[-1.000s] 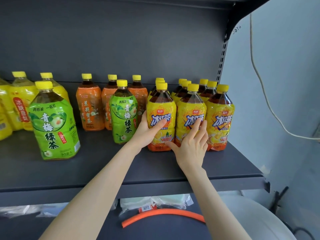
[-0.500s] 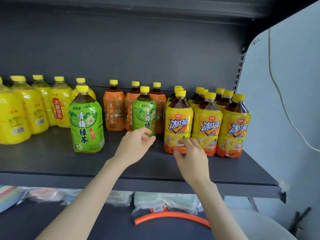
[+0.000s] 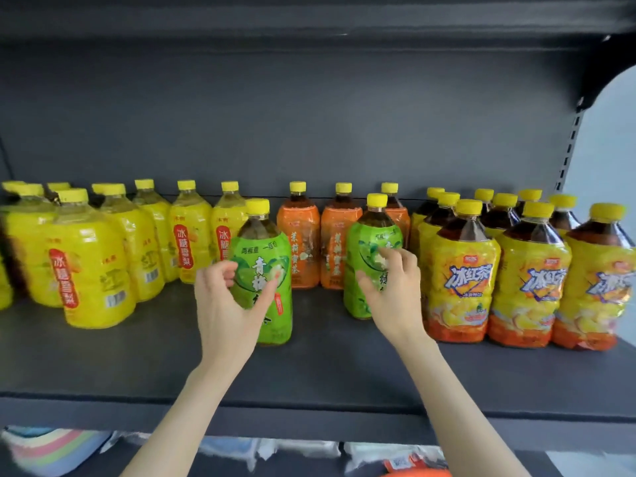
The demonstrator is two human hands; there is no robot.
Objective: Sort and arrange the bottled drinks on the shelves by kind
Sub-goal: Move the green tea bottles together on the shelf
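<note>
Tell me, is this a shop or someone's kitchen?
Most likely a shop, or a practice one. A dark metal shelf hung on a slotted post holds yellow bottles, orange bottles and iced-tea bottles, several of each, stood in rows. Homes seldom keep so many alike.
</note>
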